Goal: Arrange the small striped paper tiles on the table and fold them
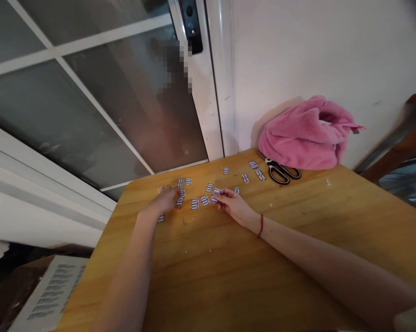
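Small white paper pieces with blue stripes lie scattered over the wooden table (194, 258). My right hand (237, 208) pinches a striped paper piece (216, 194) between thumb and fingers; whether more than one is stacked there I cannot tell. Over the left group of pieces reaches my left hand (163, 202), fingers bent and apart, with the thumb and index finger beside a striped piece (180, 202). Other pieces poke out partly hidden beneath that hand. Between the two hands lie a striped piece (194, 203) and a slightly tilted one (204, 200).
Black-handled scissors (284, 173) rest at the back right, partly under a pink plush bag (305, 136) by the wall. More pieces, one of them a striped piece (260, 175), lie near the scissors. A frosted-glass door (125, 101) borders the table's far left. Below left stands a printed box (52, 290).
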